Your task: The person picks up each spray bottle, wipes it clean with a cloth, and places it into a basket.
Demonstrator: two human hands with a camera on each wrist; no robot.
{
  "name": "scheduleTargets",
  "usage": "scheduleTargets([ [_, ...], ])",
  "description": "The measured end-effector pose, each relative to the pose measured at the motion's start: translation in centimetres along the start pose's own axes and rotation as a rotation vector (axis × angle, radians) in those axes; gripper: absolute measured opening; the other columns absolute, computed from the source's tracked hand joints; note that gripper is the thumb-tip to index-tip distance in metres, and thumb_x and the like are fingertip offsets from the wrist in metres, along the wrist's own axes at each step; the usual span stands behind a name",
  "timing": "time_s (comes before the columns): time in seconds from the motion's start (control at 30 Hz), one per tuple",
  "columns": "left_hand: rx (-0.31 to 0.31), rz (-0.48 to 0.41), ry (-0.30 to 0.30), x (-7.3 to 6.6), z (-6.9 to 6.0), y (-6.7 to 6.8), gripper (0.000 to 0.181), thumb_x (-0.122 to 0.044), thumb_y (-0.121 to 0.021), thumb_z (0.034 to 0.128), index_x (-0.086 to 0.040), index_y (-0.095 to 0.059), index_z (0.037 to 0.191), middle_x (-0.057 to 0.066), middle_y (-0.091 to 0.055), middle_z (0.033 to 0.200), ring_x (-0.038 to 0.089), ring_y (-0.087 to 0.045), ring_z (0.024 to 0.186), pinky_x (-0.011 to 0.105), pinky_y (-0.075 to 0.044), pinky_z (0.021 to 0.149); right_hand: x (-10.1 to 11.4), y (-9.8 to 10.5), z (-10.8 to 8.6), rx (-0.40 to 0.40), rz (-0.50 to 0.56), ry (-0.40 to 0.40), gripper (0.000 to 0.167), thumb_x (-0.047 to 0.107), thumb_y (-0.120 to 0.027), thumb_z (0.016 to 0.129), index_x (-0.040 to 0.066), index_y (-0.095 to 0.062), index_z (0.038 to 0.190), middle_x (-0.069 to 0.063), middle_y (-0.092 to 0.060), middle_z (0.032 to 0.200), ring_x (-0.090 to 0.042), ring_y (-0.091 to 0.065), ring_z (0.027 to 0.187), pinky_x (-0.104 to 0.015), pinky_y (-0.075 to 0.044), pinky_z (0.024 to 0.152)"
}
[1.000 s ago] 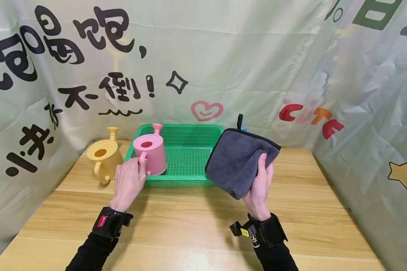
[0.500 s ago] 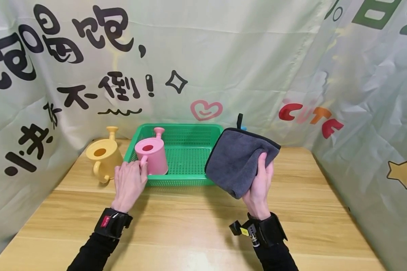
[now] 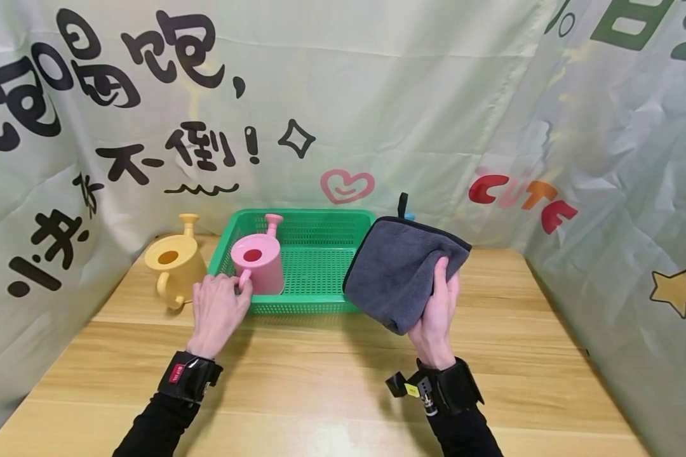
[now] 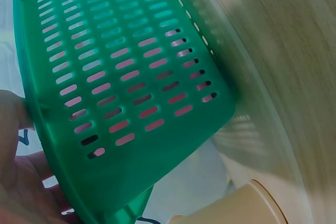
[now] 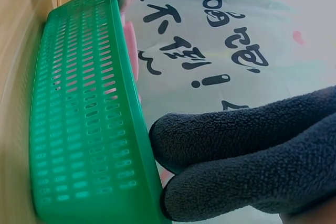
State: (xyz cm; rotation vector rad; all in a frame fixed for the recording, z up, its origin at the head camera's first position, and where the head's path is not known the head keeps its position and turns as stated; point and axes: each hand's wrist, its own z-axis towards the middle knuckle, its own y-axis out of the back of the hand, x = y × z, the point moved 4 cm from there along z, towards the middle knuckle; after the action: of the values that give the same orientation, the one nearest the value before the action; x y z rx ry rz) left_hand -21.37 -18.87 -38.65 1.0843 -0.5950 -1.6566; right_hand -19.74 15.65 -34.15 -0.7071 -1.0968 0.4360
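Note:
In the head view my left hand (image 3: 220, 311) reaches over the front-left corner of a green plastic basket (image 3: 303, 308). Its curled fingers pinch the handle of a pink watering can (image 3: 265, 273), which stands upright inside the basket's left end. The left wrist view shows fingers (image 4: 31, 187) behind the rim; the grip on the handle is hidden there. My right hand (image 3: 437, 314) holds a folded dark grey towel (image 3: 400, 270) with black edging and a loop. The towel hangs above the table, overlapping the basket's right end in the head view.
Left of the basket stands a yellow watering can (image 3: 185, 273) on the wooden table (image 3: 320, 387). Part of a blue object (image 3: 410, 216) peeks out behind the towel. A printed fabric backdrop (image 3: 423, 114) encloses the back and sides.
The pink watering can has shifted slightly right and down inside the basket, and my left hand has moved a little with it. The right hand and towel stay almost still.

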Motion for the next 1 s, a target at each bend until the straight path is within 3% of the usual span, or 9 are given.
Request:
scheduleTargets([
  [0.23,0.054,0.011,0.033,0.4,-0.2,-0.1,0.051,-0.035,-0.052,0.1004,-0.011,-0.061,0.057,0.013,-0.057,0.077,0.038,-0.053,0.082,0.045,-0.032,0.072,-0.2,0.0,0.0,-0.019,0.020,-0.050,0.042,0.040,-0.048,0.104,0.015,-0.046,0.137,-0.003,-0.061,0.119,-0.015,-0.066,0.103,-0.025,-0.056,0.087],
  [0.37,0.054,0.009,0.022,0.6,-0.3,0.3,0.047,-0.037,-0.052,0.1016,-0.001,-0.077,0.083,0.019,-0.064,0.087,0.041,-0.055,0.090,0.050,-0.034,0.077,-0.2,0.0,-0.1,-0.020,0.056,-0.070,0.043,0.039,-0.049,0.103,0.015,-0.046,0.138,-0.003,-0.061,0.119,-0.015,-0.067,0.103,-0.026,-0.057,0.087],
  [0.47,0.025,-0.017,0.013,0.9,-0.2,0.7,0.044,-0.034,-0.053,0.1016,0.003,-0.076,0.103,0.023,-0.066,0.096,0.041,-0.054,0.094,0.051,-0.034,0.079,-0.1,-0.1,-0.1,-0.012,0.092,-0.101,0.041,0.039,-0.050,0.103,0.015,-0.047,0.137,-0.002,-0.063,0.118,-0.015,-0.067,0.102,-0.026,-0.057,0.087],
  [0.63,-0.049,-0.140,0.031,1.6,-0.3,1.9,0.037,-0.026,-0.053,0.1007,0.005,-0.073,0.107,0.023,-0.061,0.099,0.039,-0.050,0.098,0.050,-0.036,0.082,0.1,-0.5,-0.3,0.045,0.254,-0.213,0.030,0.036,-0.047,0.105,0.014,-0.055,0.124,-0.001,-0.067,0.110,-0.015,-0.069,0.099,-0.026,-0.057,0.085],
  [0.77,-0.083,-0.235,0.057,2.5,-0.5,3.0,0.032,-0.020,-0.054,0.1001,0.004,-0.069,0.113,0.024,-0.055,0.106,0.039,-0.045,0.103,0.048,-0.034,0.084,0.4,-1.0,-0.4,0.140,0.428,-0.304,0.030,0.034,-0.043,0.108,0.011,-0.060,0.117,-0.004,-0.070,0.107,-0.017,-0.070,0.099,-0.028,-0.057,0.086],
  [0.9,-0.100,-0.266,0.124,4.1,-0.5,4.1,0.033,-0.019,-0.055,0.0985,0.003,-0.064,0.122,0.026,-0.050,0.117,0.041,-0.039,0.113,0.048,-0.031,0.086,0.5,-1.4,-0.6,0.219,0.541,-0.357,0.035,0.034,-0.038,0.109,0.009,-0.061,0.117,-0.006,-0.070,0.109,-0.019,-0.071,0.101,-0.030,-0.057,0.088],
  [1.0,-0.110,-0.274,0.214,5.8,-0.6,4.8,0.038,-0.021,-0.055,0.0980,0.001,-0.057,0.129,0.027,-0.045,0.126,0.042,-0.035,0.120,0.051,-0.031,0.088,0.6,-1.5,-0.7,0.228,0.550,-0.377,0.036,0.035,-0.037,0.109,0.010,-0.061,0.118,-0.006,-0.070,0.111,-0.019,-0.070,0.103,-0.030,-0.056,0.090],
])
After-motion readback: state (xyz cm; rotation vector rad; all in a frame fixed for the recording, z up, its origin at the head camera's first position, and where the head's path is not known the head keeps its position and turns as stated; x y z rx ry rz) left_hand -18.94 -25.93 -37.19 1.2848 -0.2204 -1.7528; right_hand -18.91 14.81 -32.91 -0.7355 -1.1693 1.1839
